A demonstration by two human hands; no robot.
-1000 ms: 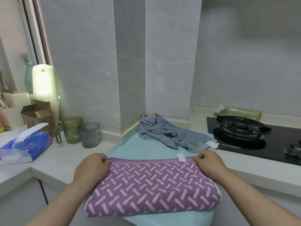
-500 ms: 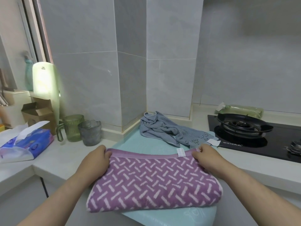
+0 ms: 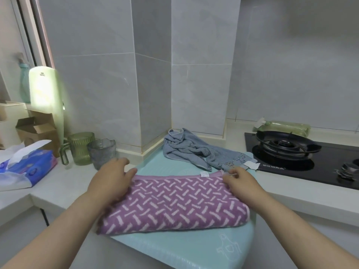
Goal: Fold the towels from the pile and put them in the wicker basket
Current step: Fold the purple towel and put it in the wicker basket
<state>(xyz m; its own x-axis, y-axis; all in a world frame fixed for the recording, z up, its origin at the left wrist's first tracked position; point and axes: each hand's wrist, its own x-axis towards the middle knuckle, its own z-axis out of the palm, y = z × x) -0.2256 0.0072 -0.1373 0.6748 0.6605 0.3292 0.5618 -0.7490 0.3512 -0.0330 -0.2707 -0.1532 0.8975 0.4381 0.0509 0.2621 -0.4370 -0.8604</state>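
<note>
Purple towel [image 3: 174, 202] lies folded on our green mat [image 3: 194, 249] on the bench [image 3: 58, 183]; our left grip [image 3: 110, 179] rests flat on its left end, fingers apart; our right grip [image 3: 240, 179] pinches its far right corner; grey towel [image 3: 186, 150] lies crumpled behind

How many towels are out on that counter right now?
2. The purple patterned towel lies folded at the front of the teal mat; the grey-blue towel lies crumpled behind it, by the tiled wall. More may be out of view.
</note>
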